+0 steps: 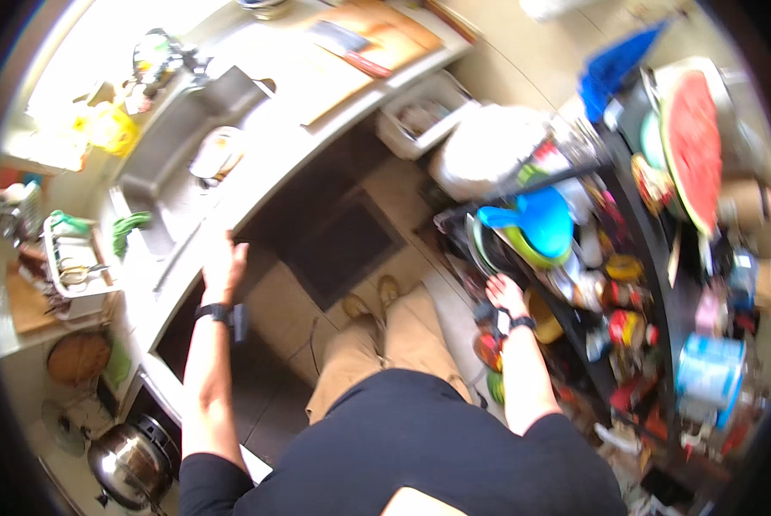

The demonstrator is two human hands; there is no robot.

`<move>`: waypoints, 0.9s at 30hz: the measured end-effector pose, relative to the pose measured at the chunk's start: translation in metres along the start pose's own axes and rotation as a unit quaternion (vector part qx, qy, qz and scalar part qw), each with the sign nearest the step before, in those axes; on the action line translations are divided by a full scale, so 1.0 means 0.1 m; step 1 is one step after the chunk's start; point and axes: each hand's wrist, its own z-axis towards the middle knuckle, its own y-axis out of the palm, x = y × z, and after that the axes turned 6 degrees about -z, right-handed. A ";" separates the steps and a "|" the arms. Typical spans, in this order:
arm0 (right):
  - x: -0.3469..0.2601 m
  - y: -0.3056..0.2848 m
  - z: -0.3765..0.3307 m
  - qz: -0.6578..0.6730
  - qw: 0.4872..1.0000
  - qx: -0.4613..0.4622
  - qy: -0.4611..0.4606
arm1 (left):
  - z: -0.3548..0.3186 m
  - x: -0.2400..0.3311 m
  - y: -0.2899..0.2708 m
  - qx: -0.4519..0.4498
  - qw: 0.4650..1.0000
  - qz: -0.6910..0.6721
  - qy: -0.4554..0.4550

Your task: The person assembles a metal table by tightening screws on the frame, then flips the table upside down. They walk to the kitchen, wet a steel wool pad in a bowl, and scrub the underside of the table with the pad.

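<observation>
Here, we have our left hand (220,268) just in front of the sink (170,196), beside the edge of the counter (261,146); its thumb stands apart from the fingers, which blur into the glare. Our right hand (508,295) is well to the right of the sink, palm up, fingers loosely spread. Near that hand, on the black rack (607,163) opposite the sink, a blue scoop (545,222) overlaps a green bowl (527,251). A green cloth (130,230) hangs at the sink's rim.
</observation>
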 end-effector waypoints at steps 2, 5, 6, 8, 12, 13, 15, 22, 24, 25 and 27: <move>0.09 0.45 -0.05 -0.045 0.998 -0.028 0.021 | 0.16 -0.16 -0.01 0.031 0.998 0.037 0.046; 0.12 0.99 -0.30 -0.108 0.992 -0.054 0.027 | 0.21 0.02 0.02 -0.028 0.999 0.003 -0.019; 0.12 1.22 -0.35 -0.132 0.988 -0.067 0.032 | 0.21 -0.03 0.02 -0.019 1.000 0.008 -0.013; 0.14 1.75 -0.56 -0.181 0.974 -0.135 -0.014 | 0.21 -0.07 -0.10 -0.045 0.998 -0.001 -0.036; 0.16 2.64 -0.68 -0.192 0.952 -0.239 -0.003 | 0.29 -0.10 -0.28 -0.114 0.992 0.055 -0.022; 0.15 2.86 -0.69 -0.196 0.944 -0.266 -0.011 | 0.32 -0.11 -0.29 -0.114 0.991 0.068 -0.018; 0.08 3.24 -0.73 -0.218 0.931 -0.291 -0.025 | 0.38 -0.08 -0.33 -0.122 0.990 0.073 -0.016; -0.31 4.00 -0.84 -0.256 0.913 -0.308 -0.074 | 0.87 -0.45 -0.85 -0.189 0.971 -0.144 0.009; -0.35 4.12 -0.91 -0.266 0.911 -0.302 -0.092 | 1.18 -0.98 -1.03 0.105 0.971 -0.214 -0.020; -0.42 4.16 -0.94 -0.262 0.916 -0.286 -0.101 | 1.45 -1.15 -1.25 0.201 0.947 -0.248 -0.030; -0.48 4.12 -1.01 -0.268 0.922 -0.255 -0.111 | 1.98 -1.45 -1.68 0.281 0.928 -0.236 -0.059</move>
